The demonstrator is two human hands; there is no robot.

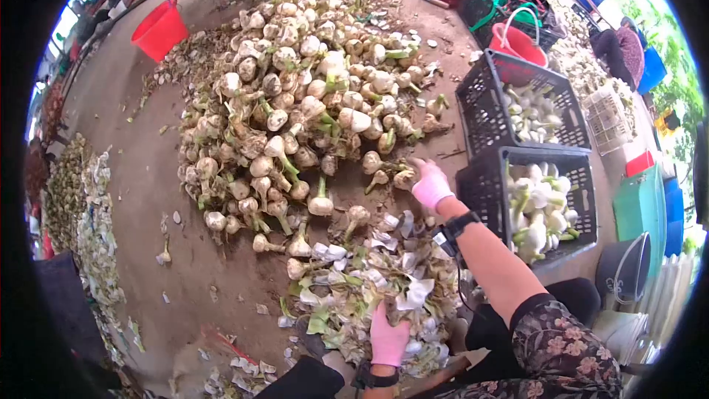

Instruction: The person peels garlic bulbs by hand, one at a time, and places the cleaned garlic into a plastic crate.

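Observation:
A large heap of garlic bulbs [295, 103] with stems and roots lies on the floor. My right hand [430, 183], in a pink glove, reaches to the heap's right edge, its fingertips at a dirty bulb [404, 179]; whether they grip it is unclear. Lower down, my left hand [389, 336], also pink-gloved, is over a pile of peeled skins and leaves [354, 292]. Its fingers point into the pile, and their tips are partly hidden. Beside my right forearm, a black crate [586, 210] holds cleaned white bulbs [538, 210].
Another black crate [480, 107] of bulbs stands behind the first. Red buckets [160, 29] are at upper left and behind the crates. A dark bucket [620, 270] and green container [639, 203] stand at right. A person [620, 52] sits at upper right.

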